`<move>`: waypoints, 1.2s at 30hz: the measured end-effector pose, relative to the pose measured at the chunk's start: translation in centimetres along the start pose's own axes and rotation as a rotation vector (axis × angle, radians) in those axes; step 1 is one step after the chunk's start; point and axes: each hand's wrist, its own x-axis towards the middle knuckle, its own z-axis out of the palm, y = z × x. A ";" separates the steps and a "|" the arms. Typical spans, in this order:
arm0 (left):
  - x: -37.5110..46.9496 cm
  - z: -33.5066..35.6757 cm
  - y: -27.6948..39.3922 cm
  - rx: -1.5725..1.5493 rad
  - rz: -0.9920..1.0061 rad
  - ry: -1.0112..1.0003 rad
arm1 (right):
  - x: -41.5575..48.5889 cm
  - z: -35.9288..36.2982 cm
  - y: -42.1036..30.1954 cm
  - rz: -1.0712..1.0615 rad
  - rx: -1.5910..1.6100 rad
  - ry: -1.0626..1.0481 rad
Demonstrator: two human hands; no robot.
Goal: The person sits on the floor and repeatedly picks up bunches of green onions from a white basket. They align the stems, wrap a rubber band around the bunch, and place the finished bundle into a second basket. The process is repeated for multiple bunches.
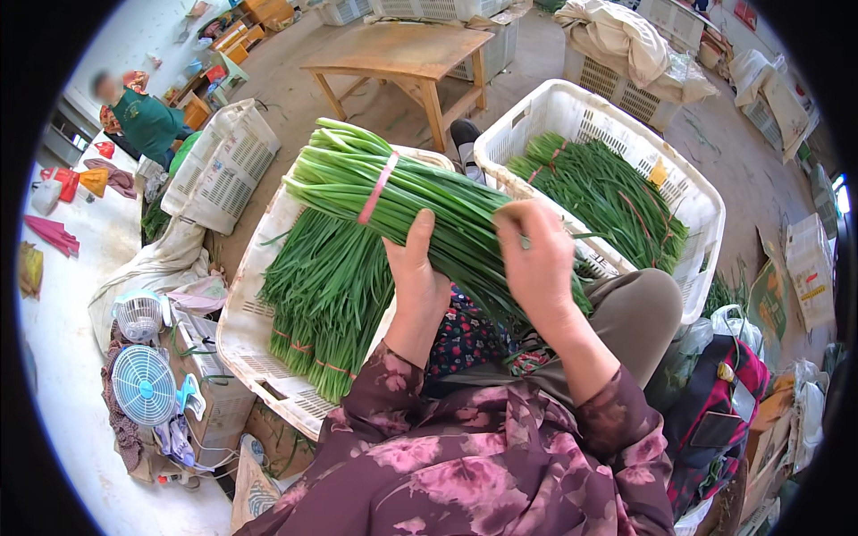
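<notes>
A thick bunch of green garlic chives [429, 201] lies across both hands above my lap, its pale stem ends at the upper left. A pink band [379, 187] goes round it near those ends. My left hand [419, 268] holds the bunch from below, thumb up against the stems. At the leafy part, my right hand [536, 254] has its fingers bent in with the thumb, pinching at leaves; exactly what lies between the fingertips is hidden. Banded chive bunches [328, 288] fill the left white plastic crate [268, 395]. More bunches [603, 194] lie in the right white plastic crate [704, 194].
Ahead stands a wooden table [402, 50]. Two small fans [144, 385] are at the left, beside a white wall. Another white crate [221, 167] stands tilted near a person in a green apron [144, 120]. A pink and black bag [717, 409] sits at the right.
</notes>
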 end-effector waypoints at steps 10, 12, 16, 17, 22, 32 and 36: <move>3.8 -4.6 3.3 -0.260 -0.105 0.304 | -2.5 -10.0 7.7 0.573 0.502 0.238; 4.3 -6.2 3.3 -0.287 -0.114 0.332 | -2.6 -9.6 5.6 0.530 0.252 0.209; 4.3 -7.1 3.3 -0.309 -0.091 0.286 | -2.3 -7.8 2.8 0.226 -0.060 0.121; 4.2 -7.2 3.4 -0.311 -0.079 0.268 | -2.0 -7.4 2.0 0.137 -0.070 0.103; 3.6 -7.5 3.3 -0.420 -0.074 0.123 | -1.1 -6.0 0.3 0.037 -0.014 0.018; 2.1 -6.4 1.8 -0.290 -0.133 0.051 | -1.1 -2.4 1.0 -0.276 -0.317 -0.129; 1.9 -6.5 1.4 -0.260 -0.136 0.017 | -1.7 -2.1 1.9 -0.273 -0.376 -0.153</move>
